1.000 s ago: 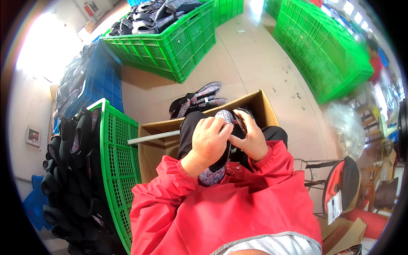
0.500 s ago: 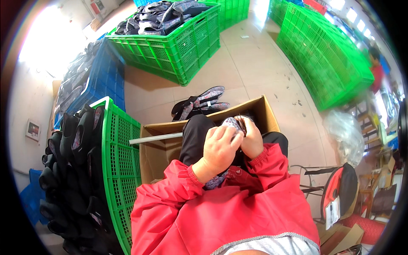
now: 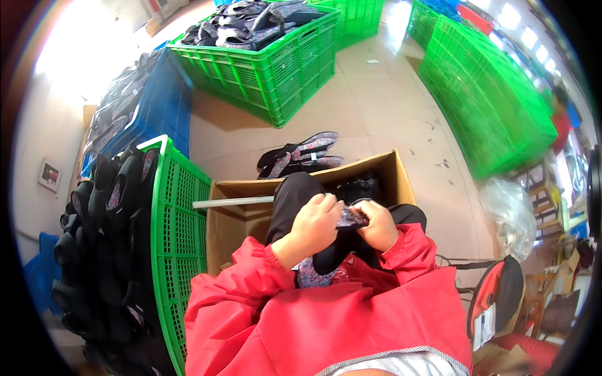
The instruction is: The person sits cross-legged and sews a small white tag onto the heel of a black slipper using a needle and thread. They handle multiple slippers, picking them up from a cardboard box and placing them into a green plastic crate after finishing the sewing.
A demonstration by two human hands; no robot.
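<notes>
I sit in a red jacket with a dark slipper (image 3: pixel 335 247) in my lap; its lining is a floral print. My left hand (image 3: pixel 313 222) grips it from the left, fingers curled over its top. My right hand (image 3: pixel 376 224) pinches the patterned upper edge from the right. Both hands touch each other over the slipper, above my black-trousered knees. An open cardboard box (image 3: pixel 238 213) stands right in front of my knees, with dark slippers inside at its right end.
A green crate (image 3: pixel 182 250) packed with black slippers stands at my left. A small pile of floral slippers (image 3: pixel 301 156) lies on the floor beyond the box. More green crates (image 3: pixel 276 69) and a blue crate (image 3: pixel 157 106) hold slippers. A clear plastic bag (image 3: pixel 511 216) lies right.
My hands have turned the slipper and lowered it slightly toward my lap; the view has shifted a little, the box and crates stay put.
</notes>
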